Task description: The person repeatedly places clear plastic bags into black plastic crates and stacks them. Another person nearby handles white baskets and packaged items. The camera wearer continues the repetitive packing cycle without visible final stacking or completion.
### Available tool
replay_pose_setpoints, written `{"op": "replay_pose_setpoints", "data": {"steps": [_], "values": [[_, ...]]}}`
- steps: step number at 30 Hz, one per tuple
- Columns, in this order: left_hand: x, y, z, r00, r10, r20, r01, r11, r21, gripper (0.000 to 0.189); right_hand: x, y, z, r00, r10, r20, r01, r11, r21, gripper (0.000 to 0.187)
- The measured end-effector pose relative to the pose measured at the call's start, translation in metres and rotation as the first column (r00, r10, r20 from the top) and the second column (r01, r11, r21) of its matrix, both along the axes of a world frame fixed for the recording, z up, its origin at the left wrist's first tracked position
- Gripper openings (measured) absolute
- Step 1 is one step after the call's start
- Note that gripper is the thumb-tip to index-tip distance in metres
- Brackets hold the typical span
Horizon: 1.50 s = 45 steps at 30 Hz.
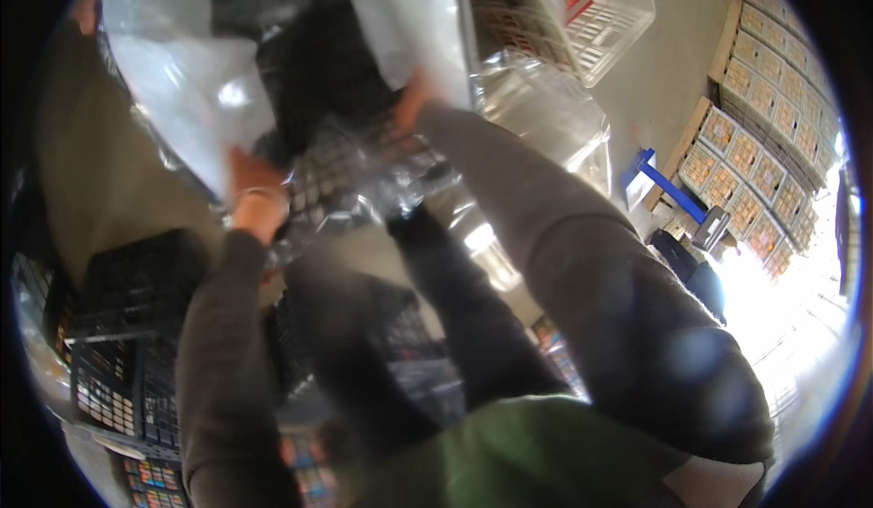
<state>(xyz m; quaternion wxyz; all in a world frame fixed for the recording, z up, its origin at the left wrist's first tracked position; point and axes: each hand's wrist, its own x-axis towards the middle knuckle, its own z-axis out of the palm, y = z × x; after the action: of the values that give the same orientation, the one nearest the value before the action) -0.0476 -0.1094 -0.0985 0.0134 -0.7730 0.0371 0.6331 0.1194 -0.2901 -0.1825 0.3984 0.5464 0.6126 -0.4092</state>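
A black plastic lattice crate (320, 174) is tilted in front of me, blurred by motion. My left hand (256, 184) grips its left side, with a pale band at the wrist. On the opposite side my right hand (415, 102) holds the crate, its fingers smeared. Around and beyond it spreads clear plastic film (191, 92), shiny and whitish, which looks like the lining of a large container. Dark matter (314, 64) shows between the film's two sides; I cannot tell whether it is the crate's inside or contents.
Another person's hand (89, 10) is at the upper left rim. Black crates (129, 365) are stacked at lower left. White baskets (600, 23) stand at upper right above a film-covered bundle (545, 112). Farther right are a blue-handled device (672, 187) and stacked printed boxes (736, 174).
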Motion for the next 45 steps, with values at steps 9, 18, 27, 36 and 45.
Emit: {"op": "replay_pose_setpoints", "data": {"steps": [9, 18, 27, 36, 45], "values": [[0.123, 0.068, 0.04, 0.422, 0.005, 0.907, -0.067, 0.997, 0.025, 0.04, 0.08, 0.126, 0.047, 0.917, -0.304, -0.257, 0.307, 0.129, 0.943, 0.025], [0.107, 0.164, -0.051, 0.96, -0.044, 0.276, -0.032, 0.964, 0.265, 0.05, 0.084, 0.136, -0.05, 0.822, -0.556, -0.123, 0.557, 0.737, 0.384, 0.035], [0.058, 0.052, -0.002, 0.726, 0.662, 0.187, -0.582, 0.736, -0.347, 0.053, 0.004, 0.027, 0.156, 0.341, -0.603, -0.721, 0.921, 0.059, 0.386, 0.024], [0.048, -0.022, 0.021, 0.797, 0.599, 0.084, -0.512, 0.742, -0.433, 0.025, -0.03, -0.052, 0.229, 0.104, -0.729, -0.677, 0.839, -0.301, 0.453, 0.041], [0.071, 0.127, -0.111, 0.726, 0.079, 0.683, -0.156, 0.986, 0.051, 0.023, -0.056, -0.024, 0.182, 0.215, -0.62, -0.755, 0.876, -0.219, 0.429, 0.044]]}}
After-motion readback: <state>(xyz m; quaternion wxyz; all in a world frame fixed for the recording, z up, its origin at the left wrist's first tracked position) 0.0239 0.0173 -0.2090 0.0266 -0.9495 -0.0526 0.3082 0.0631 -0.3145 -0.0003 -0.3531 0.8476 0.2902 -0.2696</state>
